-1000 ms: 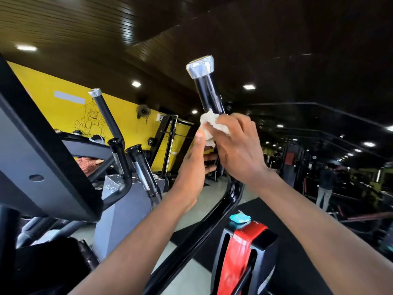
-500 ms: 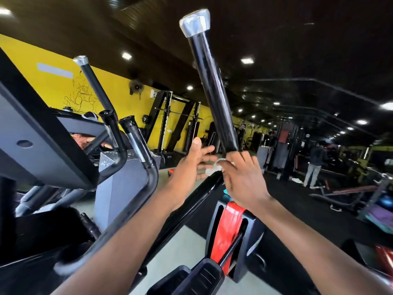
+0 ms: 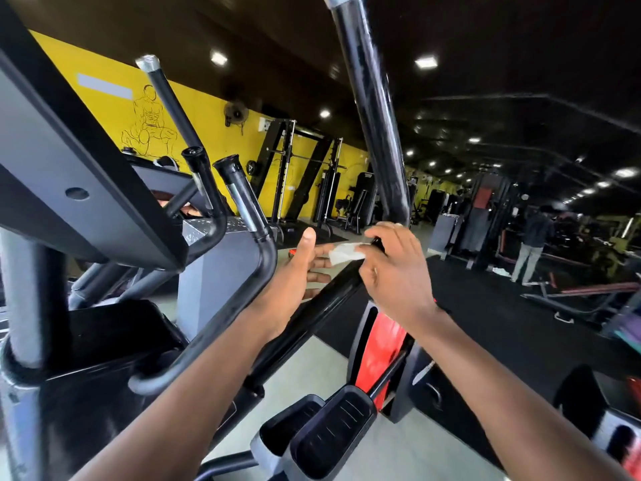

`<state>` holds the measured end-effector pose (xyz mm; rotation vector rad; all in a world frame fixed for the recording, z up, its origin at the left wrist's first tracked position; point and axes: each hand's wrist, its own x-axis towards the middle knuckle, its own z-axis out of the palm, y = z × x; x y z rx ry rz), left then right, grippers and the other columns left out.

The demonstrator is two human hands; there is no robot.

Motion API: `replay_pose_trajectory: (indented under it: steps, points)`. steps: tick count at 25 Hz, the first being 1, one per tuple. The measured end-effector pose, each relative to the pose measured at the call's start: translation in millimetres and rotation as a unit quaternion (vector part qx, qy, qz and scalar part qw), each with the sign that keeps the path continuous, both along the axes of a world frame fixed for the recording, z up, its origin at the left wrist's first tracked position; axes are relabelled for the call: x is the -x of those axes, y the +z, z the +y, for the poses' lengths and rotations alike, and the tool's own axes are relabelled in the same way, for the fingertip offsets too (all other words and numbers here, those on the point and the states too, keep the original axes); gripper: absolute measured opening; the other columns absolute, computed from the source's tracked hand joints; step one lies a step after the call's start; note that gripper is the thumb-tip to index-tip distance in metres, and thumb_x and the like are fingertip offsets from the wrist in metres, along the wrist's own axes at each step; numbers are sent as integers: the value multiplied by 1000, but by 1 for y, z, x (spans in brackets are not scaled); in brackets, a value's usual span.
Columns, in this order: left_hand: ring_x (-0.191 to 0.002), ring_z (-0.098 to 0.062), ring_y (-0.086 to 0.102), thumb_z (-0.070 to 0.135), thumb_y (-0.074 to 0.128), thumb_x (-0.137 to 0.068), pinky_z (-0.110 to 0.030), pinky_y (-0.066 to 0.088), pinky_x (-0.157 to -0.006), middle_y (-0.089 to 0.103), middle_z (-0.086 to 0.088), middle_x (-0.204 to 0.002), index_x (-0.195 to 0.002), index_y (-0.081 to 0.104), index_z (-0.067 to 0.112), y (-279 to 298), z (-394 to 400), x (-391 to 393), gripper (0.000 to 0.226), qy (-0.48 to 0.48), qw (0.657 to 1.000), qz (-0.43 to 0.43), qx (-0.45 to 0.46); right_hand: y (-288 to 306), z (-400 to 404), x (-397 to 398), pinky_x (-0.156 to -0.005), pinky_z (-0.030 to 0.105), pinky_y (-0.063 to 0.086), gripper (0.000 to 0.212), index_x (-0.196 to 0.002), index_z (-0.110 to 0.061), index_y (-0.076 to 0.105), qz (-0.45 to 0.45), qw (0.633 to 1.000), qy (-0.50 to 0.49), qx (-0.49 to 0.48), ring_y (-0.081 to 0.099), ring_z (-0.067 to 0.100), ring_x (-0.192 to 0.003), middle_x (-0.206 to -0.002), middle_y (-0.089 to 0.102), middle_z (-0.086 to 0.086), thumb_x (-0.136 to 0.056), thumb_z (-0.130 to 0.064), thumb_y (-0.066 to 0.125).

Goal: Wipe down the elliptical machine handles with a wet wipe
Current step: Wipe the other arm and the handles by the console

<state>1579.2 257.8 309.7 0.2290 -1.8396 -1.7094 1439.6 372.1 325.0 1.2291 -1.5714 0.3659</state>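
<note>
The tall black right handle of the elliptical rises from the middle of the view past the top edge. At its base, where it bends, my right hand pinches a crumpled white wet wipe against the bar. My left hand is just left of the wipe, palm up, fingers straight, their tips under the wipe. The left handle with a silver cap stands further left. Two short fixed grips sit between them.
The grey console fills the upper left. Foot pedals lie below my arms, a red and black machine housing behind them. A person stands at the right on the black floor mat, among other gym machines.
My right hand slid the wipe down the right handle from near its top to its base. The left hand opened out beside it. My view dropped lower.
</note>
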Motion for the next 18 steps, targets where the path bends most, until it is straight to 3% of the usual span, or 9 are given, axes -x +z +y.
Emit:
replay_pose_trajectory:
  steps: [2,5,7,9,13,15,18]
  points:
    - [-113,-21,61,79,20,-71,-37,47,-97,67,1,-119,-129,59,31,-3,-4,-1,85,7,1000,1,-1,1,-2,-4,-116,38,20,37,-104,-14,72,-41,999,-31,-8,56,22,-115,-108,67,2,-85,-20,40]
    - [-116,-16,58,78,18,-75,-41,40,-105,64,1,-124,-132,56,30,-7,-6,-3,84,4,1000,-5,-4,-57,-18,-55,-121,46,3,39,-111,-19,66,-93,994,17,-56,49,19,-125,-113,65,-2,-96,-39,35]
    - [-116,-16,57,80,17,-74,-47,34,-111,64,3,-125,-131,57,31,-9,-9,-7,85,8,1000,-17,-1,-75,-17,-64,-119,52,6,42,-115,-22,64,-38,989,33,-138,45,19,-129,-116,64,-3,-99,-44,32]
    - [-116,-21,58,83,20,-71,-50,37,-109,66,4,-120,-122,62,36,-12,-11,-13,81,17,1000,-21,-11,-57,-15,-45,-117,58,9,39,-110,-27,67,24,986,14,-163,45,19,-131,-111,67,-7,-99,-45,33]
    - [-104,-18,61,83,22,-70,-46,46,-103,69,7,-106,-98,68,42,-20,-21,-31,68,52,998,-17,-37,-12,-25,-30,-115,57,18,55,-71,-16,73,-45,997,-67,-15,64,22,-97,-73,70,-2,-100,-43,34]
    - [-98,-16,60,78,20,-83,-42,47,-97,70,7,-102,-88,72,43,-24,-28,-36,63,68,996,-8,-56,-29,-43,-62,-115,57,18,62,-63,-14,69,-88,990,-110,13,62,20,-84,-63,66,-1,-100,-45,31]
    - [-98,-17,59,69,16,-94,-38,46,-90,69,0,-111,-94,69,40,-28,-34,-42,61,78,995,-21,-55,-102,-50,-110,-116,56,16,50,-74,-19,70,-48,993,2,-112,58,19,-91,-77,68,-3,-100,-39,32]
